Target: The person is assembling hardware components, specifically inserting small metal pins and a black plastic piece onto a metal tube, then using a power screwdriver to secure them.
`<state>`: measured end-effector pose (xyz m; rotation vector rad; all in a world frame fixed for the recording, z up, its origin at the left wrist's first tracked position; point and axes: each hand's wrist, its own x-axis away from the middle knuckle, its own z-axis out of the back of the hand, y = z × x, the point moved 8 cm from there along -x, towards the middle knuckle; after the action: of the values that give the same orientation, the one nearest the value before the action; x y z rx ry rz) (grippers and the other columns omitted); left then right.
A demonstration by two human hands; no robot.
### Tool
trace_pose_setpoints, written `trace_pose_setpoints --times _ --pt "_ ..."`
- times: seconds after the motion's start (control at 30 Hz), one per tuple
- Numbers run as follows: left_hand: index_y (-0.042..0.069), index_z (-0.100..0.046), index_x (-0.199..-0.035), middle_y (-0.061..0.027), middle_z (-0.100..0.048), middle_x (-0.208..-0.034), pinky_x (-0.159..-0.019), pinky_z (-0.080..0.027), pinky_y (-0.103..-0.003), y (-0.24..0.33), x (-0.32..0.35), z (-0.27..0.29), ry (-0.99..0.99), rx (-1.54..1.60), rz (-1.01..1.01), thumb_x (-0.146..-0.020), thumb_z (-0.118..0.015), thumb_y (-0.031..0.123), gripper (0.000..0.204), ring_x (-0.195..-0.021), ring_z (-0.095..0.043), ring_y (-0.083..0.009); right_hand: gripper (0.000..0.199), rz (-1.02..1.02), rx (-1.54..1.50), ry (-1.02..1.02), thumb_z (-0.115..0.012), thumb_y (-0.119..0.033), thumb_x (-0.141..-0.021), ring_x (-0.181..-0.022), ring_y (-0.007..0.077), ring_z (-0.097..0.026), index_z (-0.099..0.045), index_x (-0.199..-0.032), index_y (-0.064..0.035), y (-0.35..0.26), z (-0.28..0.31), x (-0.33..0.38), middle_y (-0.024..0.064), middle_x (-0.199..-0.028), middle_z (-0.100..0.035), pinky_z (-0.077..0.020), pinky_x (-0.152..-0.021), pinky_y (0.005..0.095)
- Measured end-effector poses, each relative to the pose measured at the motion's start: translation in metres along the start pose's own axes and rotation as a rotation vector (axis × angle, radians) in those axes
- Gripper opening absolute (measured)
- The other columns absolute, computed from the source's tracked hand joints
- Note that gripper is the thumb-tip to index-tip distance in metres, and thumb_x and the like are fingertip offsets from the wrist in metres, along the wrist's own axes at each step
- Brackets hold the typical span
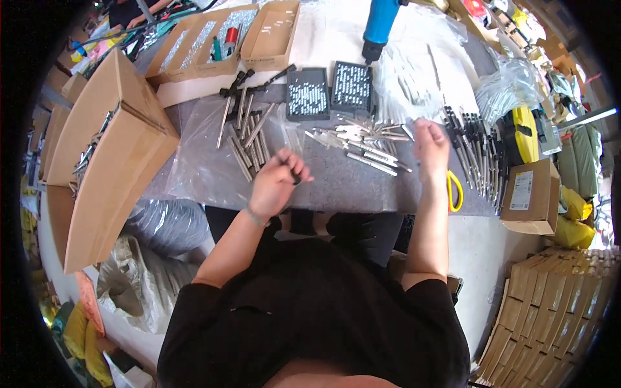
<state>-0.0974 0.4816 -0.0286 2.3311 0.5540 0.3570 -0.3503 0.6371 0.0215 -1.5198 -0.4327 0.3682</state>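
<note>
Small dark piece in left hand, just over near edge of table, left of its middle. Left fingers curled, pinched on piece. Right hand over right part of table, fingers bent in; cannot tell if they grip anything. Pile of silver rods between hands. Black-topped rods near right edge. Yellow loop beside right wrist, by near edge. Two black trays of little bits farther back. Blue tool toward far edge.
</note>
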Motion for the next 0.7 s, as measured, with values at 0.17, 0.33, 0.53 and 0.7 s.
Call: trace_pose_setpoints --times 0.17,0.33,0.53,0.7 --pt "0.006 -0.055 -0.094 0.0000 -0.045 -0.079 -0.068 -0.040 -0.030 -0.017 -0.031 -0.043 -0.001 0.028 0.087 -0.082 -0.052 0.006 0.012 -0.071 -0.045 -0.0120 0.017 -0.147 -0.056 -0.201 -0.059 -0.022 -0.091 -0.051 -0.0006 -0.033 -0.066 -0.094 -0.0066 0.031 -0.056 0.061 -0.0095 -0.064 -0.050 -0.0237 -0.045 0.0172" --pt "-0.005 -0.057 -0.113 0.0008 -0.053 -0.077 -0.060 -0.039 -0.022 -0.006 -0.039 -0.046 0.075 -0.155 -0.121 -0.093 -0.055 0.017 0.030 -0.064 -0.043 -0.0051 0.024 0.057 0.129 -0.322 -0.064 -0.022 -0.088 -0.074 0.0085 -0.057 -0.068 -0.098 -0.0001 0.027 -0.083 0.079 0.0006 -0.084 -0.065 -0.0449 -0.070 0.0220" --pt "-0.008 -0.058 -0.109 -0.0015 -0.056 -0.078 -0.060 -0.039 -0.023 0.004 -0.027 -0.029 0.165 -0.292 -0.147 -0.092 -0.056 0.015 0.029 -0.063 -0.044 -0.0056 0.022 0.193 0.423 -0.341 -0.064 -0.021 -0.087 -0.077 0.0097 -0.059 -0.068 -0.100 -0.0045 0.022 -0.091 0.084 0.0061 -0.085 -0.068 -0.0459 -0.074 0.0229" --pt "-0.008 -0.059 -0.108 -0.0015 -0.056 -0.078 -0.060 -0.040 -0.023 0.007 -0.024 -0.031 0.135 -0.249 -0.147 -0.092 -0.056 0.016 0.028 -0.063 -0.044 -0.0055 0.022 0.198 0.194 -0.284 -0.064 -0.022 -0.087 -0.069 0.0086 -0.057 -0.068 -0.099 -0.0043 0.017 -0.097 0.089 0.0043 -0.074 -0.064 -0.0454 -0.066 0.0246"
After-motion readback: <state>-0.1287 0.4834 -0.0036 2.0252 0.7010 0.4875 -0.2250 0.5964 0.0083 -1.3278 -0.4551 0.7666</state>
